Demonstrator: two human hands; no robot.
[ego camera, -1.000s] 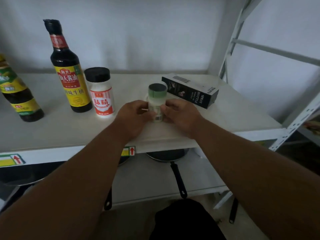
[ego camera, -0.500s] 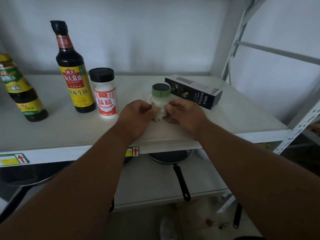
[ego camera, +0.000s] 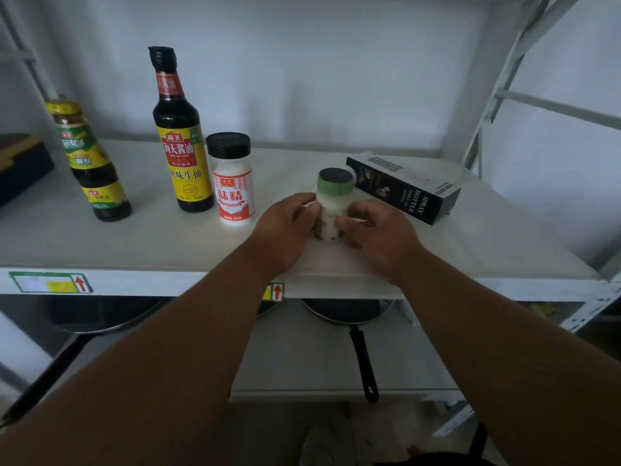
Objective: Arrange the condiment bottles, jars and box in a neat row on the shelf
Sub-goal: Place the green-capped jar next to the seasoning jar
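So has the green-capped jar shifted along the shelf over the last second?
No. The green-capped jar keeps the same spot just in front of the left end of the black box; only the camera shifted.

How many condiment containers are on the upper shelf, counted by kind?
Bottles: 2, the tall dark soy sauce bottle with yellow label and the shorter dark bottle with yellow-green label.
Jars: 2, the black-capped white jar and the green-capped white jar.
Boxes: 1, the black cardboard box.
Total: 5.
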